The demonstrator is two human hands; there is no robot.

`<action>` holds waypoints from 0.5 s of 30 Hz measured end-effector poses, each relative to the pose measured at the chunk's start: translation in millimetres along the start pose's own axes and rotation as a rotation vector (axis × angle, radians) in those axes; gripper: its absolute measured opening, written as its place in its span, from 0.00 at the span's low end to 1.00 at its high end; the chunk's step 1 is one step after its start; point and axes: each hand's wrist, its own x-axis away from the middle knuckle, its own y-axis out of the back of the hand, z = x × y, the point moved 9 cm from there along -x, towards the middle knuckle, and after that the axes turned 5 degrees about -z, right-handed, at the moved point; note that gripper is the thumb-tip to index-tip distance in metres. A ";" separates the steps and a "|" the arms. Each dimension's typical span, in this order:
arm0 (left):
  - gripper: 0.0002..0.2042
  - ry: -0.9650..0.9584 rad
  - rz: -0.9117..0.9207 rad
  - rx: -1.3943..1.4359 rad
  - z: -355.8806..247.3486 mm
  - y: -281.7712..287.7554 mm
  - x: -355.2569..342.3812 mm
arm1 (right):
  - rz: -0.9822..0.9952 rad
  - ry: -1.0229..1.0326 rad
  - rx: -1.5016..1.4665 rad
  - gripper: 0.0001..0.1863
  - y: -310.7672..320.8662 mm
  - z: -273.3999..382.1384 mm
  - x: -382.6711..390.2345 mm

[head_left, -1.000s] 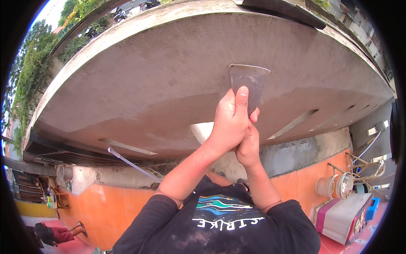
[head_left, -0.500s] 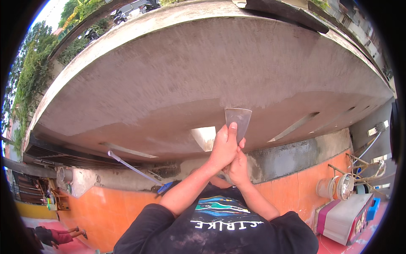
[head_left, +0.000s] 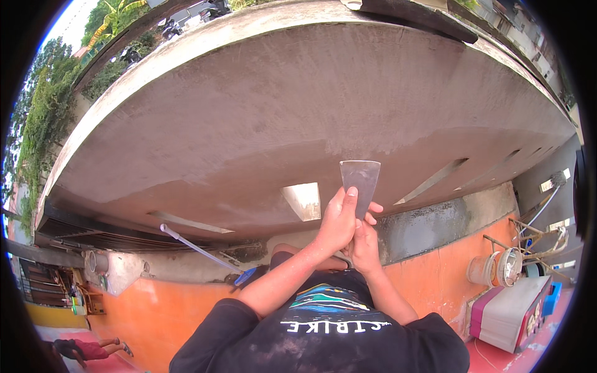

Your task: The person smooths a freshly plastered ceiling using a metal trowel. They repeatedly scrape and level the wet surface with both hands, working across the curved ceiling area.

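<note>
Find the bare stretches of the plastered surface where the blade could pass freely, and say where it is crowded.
Free: the wide grey surface above and left of the scraper, up to its pale rim. Crowded: the strip beside the left hand and right hand, between the rectangular opening and the slot.

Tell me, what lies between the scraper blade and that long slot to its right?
Only bare grey plaster: in the head view, nothing sits between the scraper blade and the slot.

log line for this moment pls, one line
left hand: gripping scraper | right hand: on its handle, below left | blade: flat against grey plastered surface
</note>
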 end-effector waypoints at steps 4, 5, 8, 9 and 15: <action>0.22 -0.027 0.034 0.020 16.0 9.6 -9.5 | -0.050 -0.056 0.032 0.18 10.5 -19.8 -4.2; 0.22 -0.026 0.033 0.020 17.0 12.3 -12.4 | -0.061 -0.041 0.052 0.20 10.1 -20.6 -6.3; 0.22 -0.040 0.046 -0.024 14.1 16.2 -18.3 | -0.088 -0.049 0.020 0.17 4.3 -25.8 -10.3; 0.23 -0.034 0.039 -0.053 11.9 18.3 -20.0 | -0.113 -0.076 -0.031 0.15 2.6 -28.8 -11.7; 0.22 -0.182 0.086 -0.011 -48.4 19.2 -25.5 | -0.063 0.140 0.093 0.16 -29.3 8.3 -37.0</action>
